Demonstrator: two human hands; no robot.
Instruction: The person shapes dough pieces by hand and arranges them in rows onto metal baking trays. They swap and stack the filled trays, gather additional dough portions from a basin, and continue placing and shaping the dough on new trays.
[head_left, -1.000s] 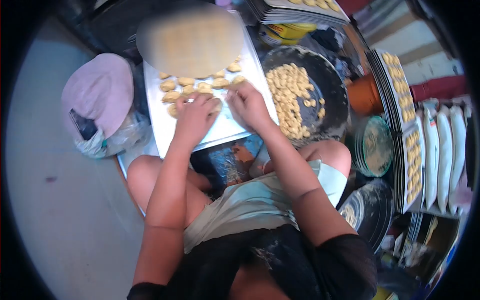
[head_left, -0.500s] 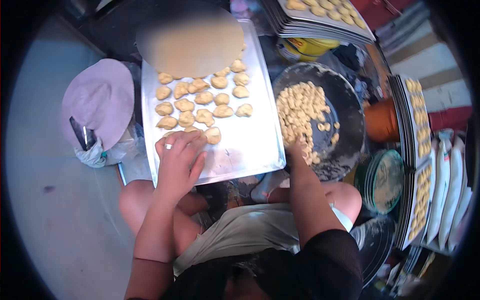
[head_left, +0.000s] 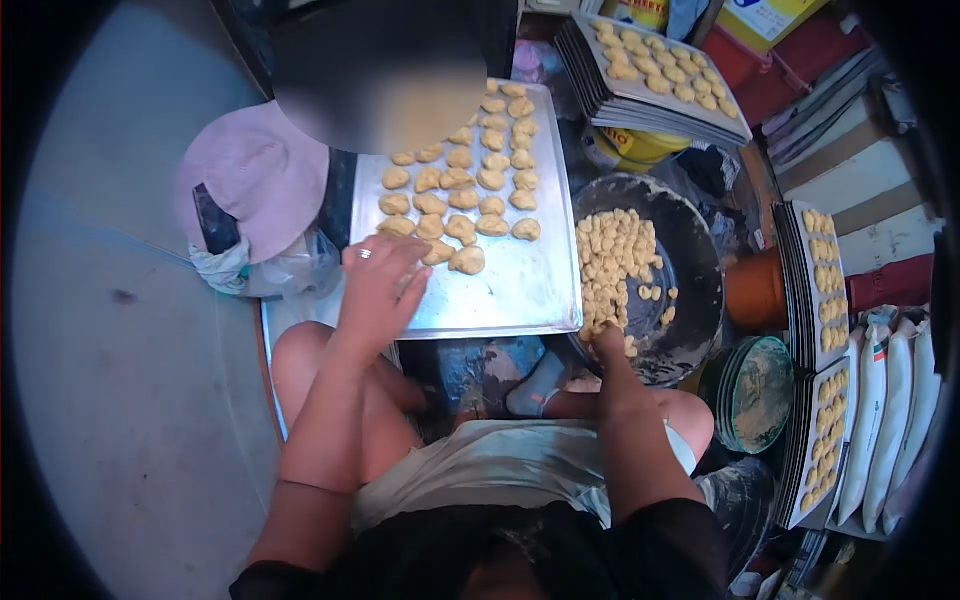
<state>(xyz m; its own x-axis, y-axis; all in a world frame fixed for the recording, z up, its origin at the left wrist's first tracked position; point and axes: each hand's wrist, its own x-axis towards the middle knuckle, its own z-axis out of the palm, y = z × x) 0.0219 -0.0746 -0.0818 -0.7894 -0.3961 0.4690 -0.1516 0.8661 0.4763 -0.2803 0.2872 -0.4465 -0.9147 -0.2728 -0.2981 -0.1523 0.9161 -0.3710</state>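
Note:
A metal baking tray (head_left: pixel 500 310) lies in front of me with rows of dough pieces (head_left: pixel 463 199) on it. My left hand (head_left: pixel 380 290) rests over its front left part, fingers stretched forward and thumb apart. Its fingertips are beside a dough piece (head_left: pixel 437 252) in the front row; what lies under the palm is hidden. On the right, a dark round basin (head_left: pixel 690 300) holds a heap of small dough lumps (head_left: pixel 612 250). My right hand (head_left: pixel 608 342) reaches into the near edge of that heap, its fingers hidden among the lumps.
Stacked trays of dough pieces (head_left: pixel 665 75) stand at the back right, with more trays (head_left: pixel 825 280) along the right side. Nearby are green-rimmed round sieves (head_left: pixel 760 395), an orange container (head_left: pixel 755 290) and white sacks (head_left: pixel 885 420). A pink hat (head_left: pixel 265 170) sits left of the tray.
The view has shifted, so the tray appears farther right and the hat too. My left hand has come off the front-row dough slightly to the left; my right hand remains in the heap.

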